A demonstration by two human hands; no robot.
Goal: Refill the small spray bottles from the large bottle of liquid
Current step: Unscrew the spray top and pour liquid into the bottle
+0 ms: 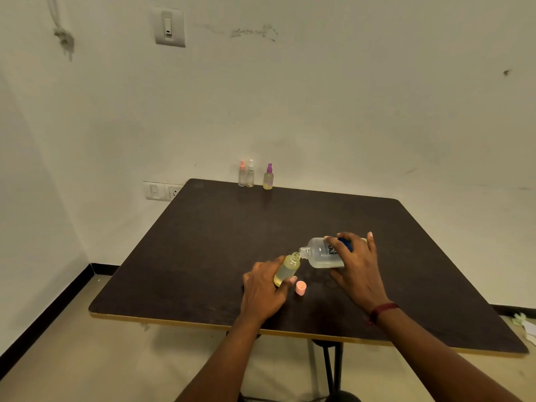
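Note:
My left hand point(265, 288) grips a small open spray bottle point(287, 268) with yellowish liquid, tilted to the right above the table. My right hand point(355, 268) holds the large clear bottle point(322, 253) tipped on its side, its open neck touching the small bottle's mouth. A pink cap point(300, 287) lies on the table just below the two bottles. At the far edge stand three small spray bottles: one with a pink top point(242, 174), one with a white top point(250, 174), and one with a purple top point(268, 177) that holds yellowish liquid.
The dark square table point(203, 242) stands against a white wall, with a socket plate point(162, 191) at its far left corner. Crumpled paper point(526, 324) lies on the floor at the right. Black table legs point(333, 369) show under the near edge.

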